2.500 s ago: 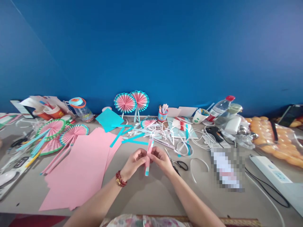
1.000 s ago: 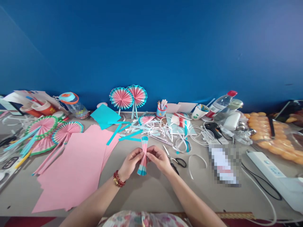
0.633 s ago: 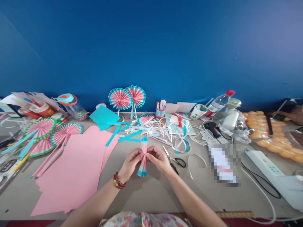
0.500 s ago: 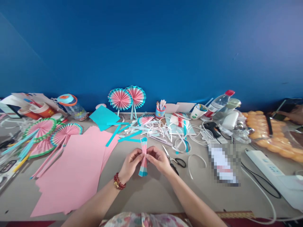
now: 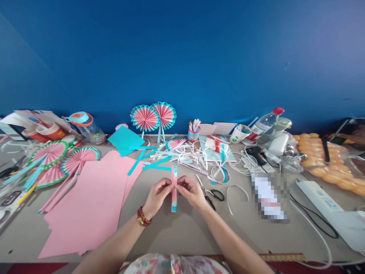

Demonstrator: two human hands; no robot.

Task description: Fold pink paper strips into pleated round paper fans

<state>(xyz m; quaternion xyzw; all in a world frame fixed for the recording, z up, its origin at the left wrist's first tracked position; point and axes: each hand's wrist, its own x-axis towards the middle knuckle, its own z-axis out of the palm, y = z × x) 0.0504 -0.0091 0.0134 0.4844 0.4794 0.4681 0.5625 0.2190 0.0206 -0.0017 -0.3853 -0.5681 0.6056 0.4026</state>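
Observation:
A narrow folded paper strip [image 5: 174,199], pink with blue ends, stands upright between my hands above the table. My left hand [image 5: 158,193] pinches its middle from the left. From the right, the thumb and fingers of my right hand [image 5: 190,191] close on the same spot. The curled fingers partly cover the strip's centre. Black-handled scissors [image 5: 213,194] lie just right of my right hand. Left of my left hand, large pink paper sheets [image 5: 88,201] are stacked.
Finished pleated paper fans [image 5: 145,118] stand against the blue wall; others [image 5: 80,161] lie left. White paper strips [image 5: 196,154] are heaped behind my hands near a pen cup [image 5: 193,133]. A power strip [image 5: 322,196], a glue gun [image 5: 256,156] and a bottle [image 5: 265,123] are at right.
The pleated paper, flared at both ends before, is now pressed into a narrow, straight strip. Both hands keep their pinch at its middle.

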